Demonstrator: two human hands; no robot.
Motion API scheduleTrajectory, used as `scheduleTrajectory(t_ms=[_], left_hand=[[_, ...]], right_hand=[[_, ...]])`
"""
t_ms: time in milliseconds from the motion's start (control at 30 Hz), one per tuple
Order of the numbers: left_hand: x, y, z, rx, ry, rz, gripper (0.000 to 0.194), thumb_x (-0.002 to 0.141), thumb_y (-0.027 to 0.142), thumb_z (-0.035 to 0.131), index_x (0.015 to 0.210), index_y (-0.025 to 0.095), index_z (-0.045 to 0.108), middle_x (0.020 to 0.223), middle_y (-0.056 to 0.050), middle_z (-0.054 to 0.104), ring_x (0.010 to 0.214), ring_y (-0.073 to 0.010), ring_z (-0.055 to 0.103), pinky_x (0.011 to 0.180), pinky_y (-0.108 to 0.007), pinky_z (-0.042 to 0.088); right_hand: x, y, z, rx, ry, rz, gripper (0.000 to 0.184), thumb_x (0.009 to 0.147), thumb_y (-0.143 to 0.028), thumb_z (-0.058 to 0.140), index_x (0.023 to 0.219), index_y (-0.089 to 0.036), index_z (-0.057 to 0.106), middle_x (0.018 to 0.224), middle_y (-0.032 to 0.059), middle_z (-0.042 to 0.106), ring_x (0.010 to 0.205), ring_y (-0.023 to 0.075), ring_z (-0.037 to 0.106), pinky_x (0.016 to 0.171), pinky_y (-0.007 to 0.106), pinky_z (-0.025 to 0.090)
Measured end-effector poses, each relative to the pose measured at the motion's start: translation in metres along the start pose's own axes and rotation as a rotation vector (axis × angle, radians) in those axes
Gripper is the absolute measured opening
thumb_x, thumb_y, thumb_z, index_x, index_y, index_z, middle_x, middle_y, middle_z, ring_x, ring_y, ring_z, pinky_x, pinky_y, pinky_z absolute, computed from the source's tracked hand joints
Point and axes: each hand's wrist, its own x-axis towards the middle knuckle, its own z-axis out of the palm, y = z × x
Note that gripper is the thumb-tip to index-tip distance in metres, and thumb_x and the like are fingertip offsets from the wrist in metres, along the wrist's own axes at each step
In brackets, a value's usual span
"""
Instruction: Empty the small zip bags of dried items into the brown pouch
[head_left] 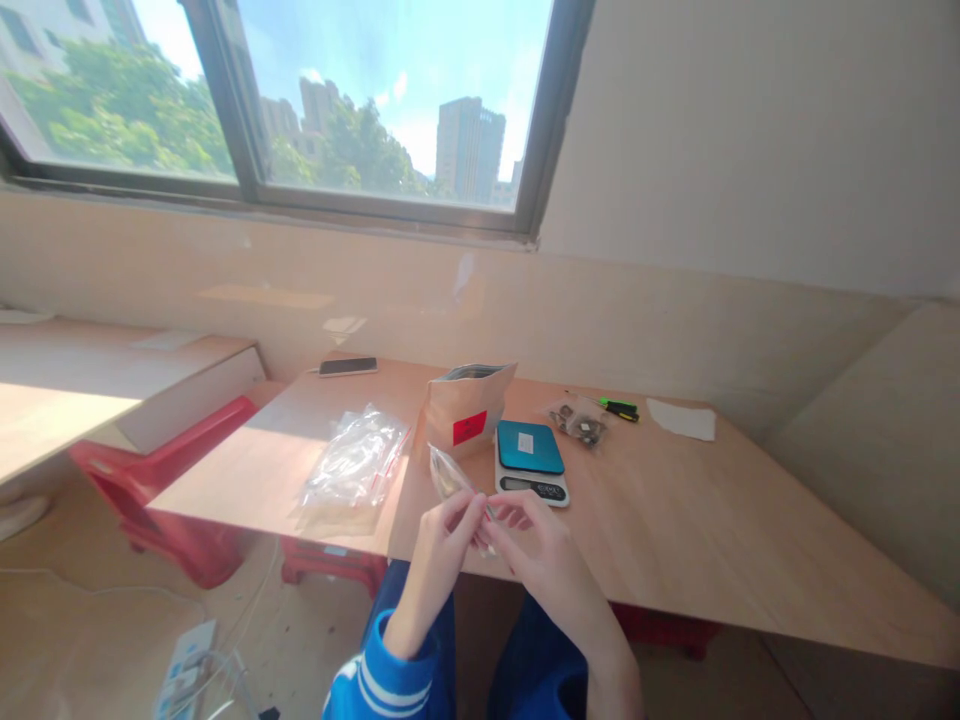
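My left hand [444, 545] and my right hand [541, 548] meet over the near edge of the wooden table [675, 540]. Both pinch a small clear plastic bag [450, 475] that sticks up between them; its contents are too small to make out. Just behind it stands a small kitchen scale [530, 460] with a teal top, and to the left of that an open brown paper pouch [465, 410] with a red label. A pile of clear zip bags [352, 465] lies to the left of my hands.
A phone [348, 366] lies at the table's far left corner. A filled clear bag [579, 420], a green-and-black tool [619, 408] and a white paper [681, 419] lie at the back right. Red stools [172, 490] stand under the table, and a power strip [184, 665] lies on the floor.
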Motion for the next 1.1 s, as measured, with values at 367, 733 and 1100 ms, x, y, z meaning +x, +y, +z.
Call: scheduleTrajectory(t_ms=[367, 733, 1100], left_hand=[[-0.009, 0.006, -0.005, 0.052, 0.008, -0.143, 0.045, 0.078, 0.056, 0.056, 0.058, 0.016, 0.054, 0.046, 0.004, 0.043, 0.044, -0.0098, 0.043, 0.043, -0.020, 0.033], [-0.009, 0.004, -0.002, 0.028, -0.060, -0.082, 0.050, 0.083, 0.057, 0.052, 0.052, 0.018, 0.049, 0.043, 0.003, 0.044, 0.043, -0.0098, 0.043, 0.044, -0.021, 0.033], [-0.008, -0.005, -0.017, 0.128, -0.115, -0.076, 0.053, 0.082, 0.060, 0.050, 0.050, 0.018, 0.051, 0.043, 0.001, 0.050, 0.043, -0.0108, 0.047, 0.046, -0.022, 0.035]], right_hand=[[0.003, -0.003, 0.009, 0.065, -0.125, 0.105, 0.016, 0.085, -0.030, 0.056, 0.073, -0.019, 0.057, 0.064, -0.0012, 0.065, 0.061, 0.0146, 0.062, 0.055, 0.023, 0.046], [0.007, 0.001, 0.013, 0.001, 0.088, 0.047, 0.022, 0.083, -0.029, 0.054, 0.063, -0.020, 0.054, 0.057, -0.0019, 0.060, 0.055, 0.0134, 0.058, 0.055, 0.022, 0.044], [0.011, 0.028, -0.004, 0.156, 0.602, 0.153, 0.029, 0.082, -0.048, 0.058, 0.078, -0.019, 0.057, 0.065, 0.0037, 0.067, 0.057, 0.0177, 0.063, 0.055, 0.028, 0.050]])
